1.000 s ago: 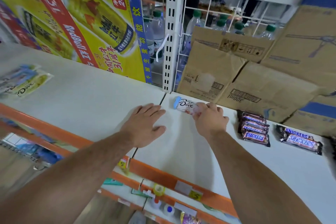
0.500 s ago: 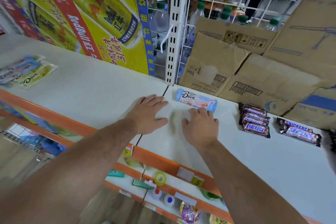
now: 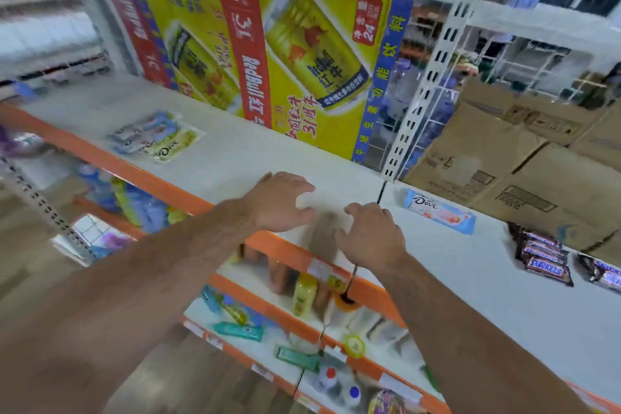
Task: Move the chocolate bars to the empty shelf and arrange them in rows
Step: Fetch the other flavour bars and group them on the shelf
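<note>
Both forearms come in from the bottom, palms down. Right hand [image 3: 373, 239] sits over the orange front lip [image 3: 141, 171] of the white shelf [image 3: 504, 306], right at the seam between two shelf panels. Its fingers are loosely curled, apart, holding nothing. Left hand [image 3: 279, 202] is just left of it and farther in over the left panel, fingers spread, thumb out, also holding nothing. Can't tell if either palm touches the surface.

Bare white surface runs from the hands out to the right.

Light-blue and pink Dove chocolate bar [image 3: 440, 212] lies flat on the right panel, just right of the seam, near the back. Long axis runs along the shelf, logo end toward the seam. Stack of brown Snickers bars [image 3: 541, 255] is farther right, apart from it. A second Snickers pile [image 3: 601, 274] sits just beside that at the frame edge.

Small pile of flat Dove packs [image 3: 158, 138] lies on the left panel near the lip, well apart from the left hand.

At the back: brown cardboard boxes [image 3: 487, 158] right behind the Dove bar, white perforated upright [image 3: 423, 87] at the seam, yellow-red Red Bull carton [image 3: 302, 54] on the left.
</note>
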Available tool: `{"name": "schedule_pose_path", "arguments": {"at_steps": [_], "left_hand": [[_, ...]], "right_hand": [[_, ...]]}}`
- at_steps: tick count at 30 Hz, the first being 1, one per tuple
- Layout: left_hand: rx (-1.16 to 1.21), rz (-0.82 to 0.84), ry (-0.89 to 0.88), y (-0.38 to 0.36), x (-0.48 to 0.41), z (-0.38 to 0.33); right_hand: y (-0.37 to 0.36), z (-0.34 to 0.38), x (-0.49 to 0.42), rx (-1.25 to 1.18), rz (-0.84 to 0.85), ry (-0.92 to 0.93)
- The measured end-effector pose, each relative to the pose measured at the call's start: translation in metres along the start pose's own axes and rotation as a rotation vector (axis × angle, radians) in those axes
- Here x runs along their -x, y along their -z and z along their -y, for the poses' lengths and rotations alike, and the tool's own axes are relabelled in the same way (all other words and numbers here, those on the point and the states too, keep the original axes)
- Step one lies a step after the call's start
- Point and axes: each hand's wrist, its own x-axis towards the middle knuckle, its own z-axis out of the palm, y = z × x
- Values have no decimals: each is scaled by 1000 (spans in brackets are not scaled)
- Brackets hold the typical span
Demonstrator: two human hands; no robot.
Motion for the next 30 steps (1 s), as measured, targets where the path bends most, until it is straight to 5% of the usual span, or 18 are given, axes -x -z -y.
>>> {"name": "schedule_pose_path", "arguments": {"at_steps": [13,25,30], "left_hand": [[74,-65,192,88,114,216],[96,-244,361,113,83,326],[73,-200,512,123,45,375]], "right_hand": [[-32,256,-34,-96,49,230],[-54,353,-143,-61,-9,472],[-61,386,-206,49,-10,657]]}}
